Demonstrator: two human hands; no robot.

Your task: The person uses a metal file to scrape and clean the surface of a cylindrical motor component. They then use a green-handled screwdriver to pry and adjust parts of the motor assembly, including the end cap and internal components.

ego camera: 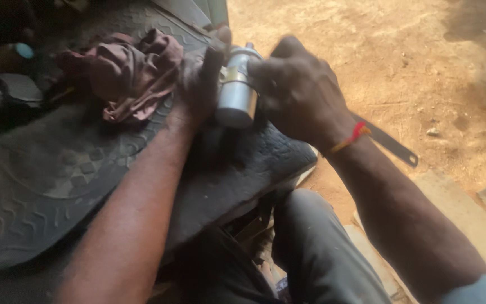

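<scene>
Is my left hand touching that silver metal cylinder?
Touching. The head view shows the left hand pressed against the side of the silver cylinder, with no gap between them; the right hand grips it from the other side.

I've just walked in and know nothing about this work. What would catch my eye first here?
First, the shiny silver metal cylinder at top centre, held between the left hand and the right hand above a dark ribbed rubber mat. Next, the crumpled reddish-brown rag lying on the mat, just left of the left hand. A red and yellow thread circles the right wrist, and a flat metal strip juts out over the sandy ground behind it.
</scene>
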